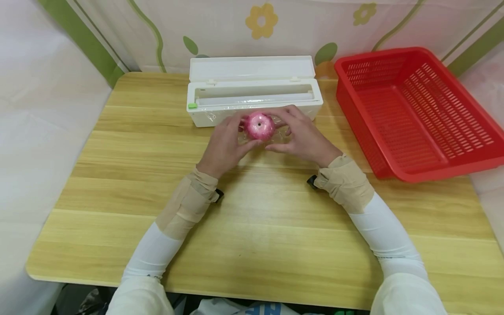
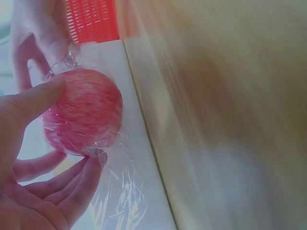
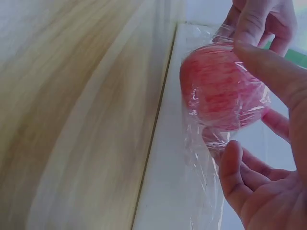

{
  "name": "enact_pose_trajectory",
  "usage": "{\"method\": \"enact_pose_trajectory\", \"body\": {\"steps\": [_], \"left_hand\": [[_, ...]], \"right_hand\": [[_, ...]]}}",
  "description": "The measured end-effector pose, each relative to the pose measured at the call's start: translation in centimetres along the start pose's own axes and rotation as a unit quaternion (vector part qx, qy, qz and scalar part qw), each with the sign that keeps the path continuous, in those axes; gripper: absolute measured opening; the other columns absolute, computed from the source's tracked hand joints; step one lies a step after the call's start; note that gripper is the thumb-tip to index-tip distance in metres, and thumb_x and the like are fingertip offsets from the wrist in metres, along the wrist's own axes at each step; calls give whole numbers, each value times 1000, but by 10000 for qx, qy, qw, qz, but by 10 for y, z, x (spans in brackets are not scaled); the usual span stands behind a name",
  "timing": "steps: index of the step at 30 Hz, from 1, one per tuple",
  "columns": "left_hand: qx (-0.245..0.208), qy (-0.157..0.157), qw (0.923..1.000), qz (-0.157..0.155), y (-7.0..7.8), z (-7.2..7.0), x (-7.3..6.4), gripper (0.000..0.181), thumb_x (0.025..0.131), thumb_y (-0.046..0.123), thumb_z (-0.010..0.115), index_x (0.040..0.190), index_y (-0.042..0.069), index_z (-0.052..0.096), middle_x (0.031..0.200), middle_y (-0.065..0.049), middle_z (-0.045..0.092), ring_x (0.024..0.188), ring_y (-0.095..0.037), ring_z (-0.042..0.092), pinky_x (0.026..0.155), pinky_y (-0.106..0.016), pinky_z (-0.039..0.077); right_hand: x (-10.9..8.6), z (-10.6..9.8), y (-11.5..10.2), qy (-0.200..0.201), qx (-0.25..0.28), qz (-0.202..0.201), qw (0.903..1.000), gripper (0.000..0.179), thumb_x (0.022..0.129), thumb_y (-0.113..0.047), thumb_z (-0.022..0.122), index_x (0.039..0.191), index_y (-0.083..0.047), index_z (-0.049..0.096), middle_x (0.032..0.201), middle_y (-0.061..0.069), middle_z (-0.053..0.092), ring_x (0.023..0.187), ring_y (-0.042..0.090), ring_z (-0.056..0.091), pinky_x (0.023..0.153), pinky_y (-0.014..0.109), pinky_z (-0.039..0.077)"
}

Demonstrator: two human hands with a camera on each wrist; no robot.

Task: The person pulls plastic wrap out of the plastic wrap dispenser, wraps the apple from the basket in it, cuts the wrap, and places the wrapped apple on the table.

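Note:
A red-pink apple [image 1: 259, 126] is wrapped in clear cling film [image 3: 199, 165], held up just in front of a white cling film dispenser [image 1: 202, 118]. My left hand [image 1: 224, 144] grips its left side; in the left wrist view the thumb lies on the apple [image 2: 88, 108] and the fingers bend underneath at the gathered film. On the opposite side my right hand [image 1: 303, 138] holds it, thumb over its edge and fingers curled by the film in the right wrist view. Loose film trails from the apple along the dispenser's front.
The dispenser's lid [image 1: 252, 68] stands open, with a film roll [image 1: 256, 99] inside and a green slider [image 1: 192, 106] at its left end. A red perforated basket [image 1: 366, 135] stands at the right of the wooden table [image 1: 252, 245]. A flower-patterned curtain [image 1: 220, 26] hangs behind.

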State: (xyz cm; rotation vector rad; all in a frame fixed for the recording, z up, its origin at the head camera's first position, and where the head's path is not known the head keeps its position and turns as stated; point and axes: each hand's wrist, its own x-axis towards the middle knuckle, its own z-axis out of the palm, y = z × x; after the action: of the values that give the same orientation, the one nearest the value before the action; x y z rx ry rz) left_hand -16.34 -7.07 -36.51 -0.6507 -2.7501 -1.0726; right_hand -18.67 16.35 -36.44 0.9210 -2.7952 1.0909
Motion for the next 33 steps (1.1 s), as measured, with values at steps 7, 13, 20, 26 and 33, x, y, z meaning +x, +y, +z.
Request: {"method": "enact_pose_trajectory", "body": {"steps": [7, 13, 20, 26, 33], "left_hand": [[-8, 66, 10000, 48, 1, -2, 1, 70, 92, 31, 84, 146, 1, 53, 132, -18, 71, 123, -31, 67, 107, -43, 56], [-43, 141, 9997, 173, 0, -2, 2, 68, 91, 31, 84, 145, 1, 55, 131, -17, 71, 120, -29, 69, 105, -41, 57], [-37, 145, 9998, 153, 1, -4, 2, 65, 92, 29, 84, 144, 1, 56, 130, -18, 72, 118, -30, 70, 103, -42, 58], [46, 109, 9999, 43, 2, -4, 3, 64, 95, 32, 80, 146, 2, 55, 136, -17, 69, 122, -29, 68, 104, -41, 58], [159, 106, 9998, -58, 3, -4, 3, 65, 98, 38, 76, 148, 2, 55, 139, -17, 68, 117, -29, 68, 99, -41, 59]], "right_hand": [[0, 5, -2, 271, -288, -273, 9988, 86, 80, -18, 95, 154, -18, 50, 136, 16, 51, 119, 27, 59, 107, 50, 57], [1, 7, -3, 457, -277, -328, 9980, 78, 83, -12, 91, 151, -13, 52, 132, 17, 54, 112, 29, 66, 106, 48, 59], [2, 7, -3, 515, -123, -297, 9982, 75, 83, -13, 91, 148, -9, 54, 131, 15, 56, 110, 28, 67, 102, 44, 61], [4, 6, -3, 493, -6, -209, 9986, 78, 83, -14, 92, 151, -9, 53, 134, 14, 58, 113, 27, 68, 101, 43, 61], [5, 3, -2, 454, 162, -90, 9988, 77, 84, -14, 91, 150, -7, 54, 136, 13, 61, 113, 28, 70, 101, 45, 61]]}}
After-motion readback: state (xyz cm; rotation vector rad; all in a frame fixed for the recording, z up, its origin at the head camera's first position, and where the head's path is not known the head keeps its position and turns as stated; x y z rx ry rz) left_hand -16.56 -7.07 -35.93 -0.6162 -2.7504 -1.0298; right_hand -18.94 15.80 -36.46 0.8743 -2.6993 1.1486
